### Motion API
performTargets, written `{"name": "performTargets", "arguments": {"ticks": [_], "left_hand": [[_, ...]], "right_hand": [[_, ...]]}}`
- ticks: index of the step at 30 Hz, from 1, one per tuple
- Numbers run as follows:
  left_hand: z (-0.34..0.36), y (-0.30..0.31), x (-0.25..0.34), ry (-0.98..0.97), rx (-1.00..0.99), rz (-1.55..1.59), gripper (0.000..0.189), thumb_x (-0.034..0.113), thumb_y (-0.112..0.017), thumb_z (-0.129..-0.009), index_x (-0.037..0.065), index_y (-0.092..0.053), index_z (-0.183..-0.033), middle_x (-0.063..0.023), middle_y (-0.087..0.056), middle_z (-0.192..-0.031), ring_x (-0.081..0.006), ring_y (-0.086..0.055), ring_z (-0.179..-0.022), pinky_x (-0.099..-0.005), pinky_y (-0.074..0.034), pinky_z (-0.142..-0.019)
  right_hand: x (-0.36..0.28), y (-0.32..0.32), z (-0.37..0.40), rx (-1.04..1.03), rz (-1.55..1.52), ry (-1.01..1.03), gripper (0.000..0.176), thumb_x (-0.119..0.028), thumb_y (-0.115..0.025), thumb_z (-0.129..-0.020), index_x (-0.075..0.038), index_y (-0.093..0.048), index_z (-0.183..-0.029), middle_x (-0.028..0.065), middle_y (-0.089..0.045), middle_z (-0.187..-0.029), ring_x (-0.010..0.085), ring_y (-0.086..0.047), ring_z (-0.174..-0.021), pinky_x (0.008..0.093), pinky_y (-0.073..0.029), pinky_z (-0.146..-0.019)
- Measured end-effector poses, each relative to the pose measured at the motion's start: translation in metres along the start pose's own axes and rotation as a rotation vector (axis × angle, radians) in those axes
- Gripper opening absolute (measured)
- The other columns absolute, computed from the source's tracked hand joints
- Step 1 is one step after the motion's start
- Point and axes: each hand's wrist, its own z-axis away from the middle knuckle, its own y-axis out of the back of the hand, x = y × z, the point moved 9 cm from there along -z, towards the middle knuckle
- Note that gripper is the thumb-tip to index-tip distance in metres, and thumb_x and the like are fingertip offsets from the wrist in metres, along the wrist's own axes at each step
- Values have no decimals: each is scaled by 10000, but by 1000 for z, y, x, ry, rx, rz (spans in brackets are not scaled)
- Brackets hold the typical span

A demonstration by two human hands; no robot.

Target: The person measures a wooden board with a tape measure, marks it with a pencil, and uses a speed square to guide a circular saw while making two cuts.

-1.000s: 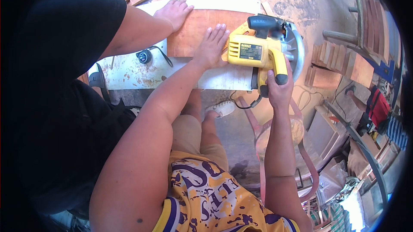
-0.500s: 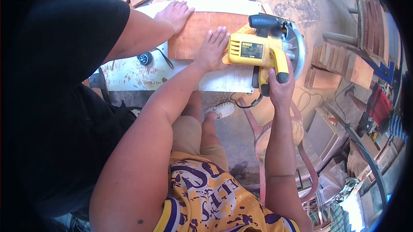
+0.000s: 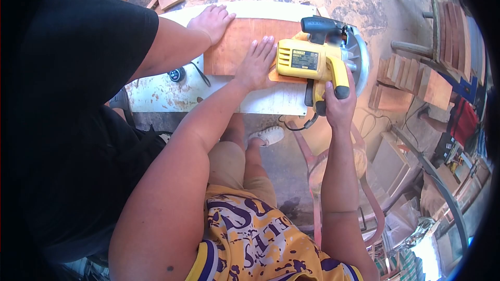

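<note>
Two hands: yellow circular saw (image 3: pixel 304 62), on the reddish wooden board (image 3: pixel 232 39) on the white counter (image 3: pixel 166 93), is clasped by the right hand (image 3: pixel 338 106), fingers closed; left hand (image 3: pixel 255 65), pressed flat and open on the board, is best kept off the blade path.

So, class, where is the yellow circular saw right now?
Head view, upper centre: the yellow circular saw sits at the right end of the reddish board on the white table, gripped by the right hand, beside the left hand.

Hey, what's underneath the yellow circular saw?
A reddish wooden board on a white table, with the left hand flat on it beside the saw. The cut line is hidden by the saw's body.
</note>
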Motion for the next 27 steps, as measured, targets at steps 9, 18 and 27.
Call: {"name": "performTargets", "arguments": {"ticks": [9,18,27], "left_hand": [[14,-8,7,33,-112,-87,1057,576,-706,-766,-44,-310,-1525,-228,-256,-1622,-350,-202,-1529,-509,-148,-1243],[34,-16,16,37,-86,-45,1075,595,-708,-763,-53,-310,-1523,-239,-262,-1617,-363,-215,-1524,-520,-139,-1243],[79,-31,43,21,-40,-57,1065,600,-702,-765,-58,-324,-1512,-249,-293,-1598,-370,-232,-1517,-530,-152,-1237]], "right_hand": [[1,2,-1,11,13,62,612,-21,-643,-901,35,-415,-1467,174,-555,-1343,241,-549,-1248,350,-444,-1048],[4,1,-3,4,-2,83,614,-16,-641,-897,13,-423,-1470,162,-567,-1306,223,-576,-1191,338,-472,-1006],[-2,-3,0,6,-123,105,635,-15,-630,-909,-33,-406,-1504,91,-651,-1002,113,-611,-720,261,-510,-621]]}}
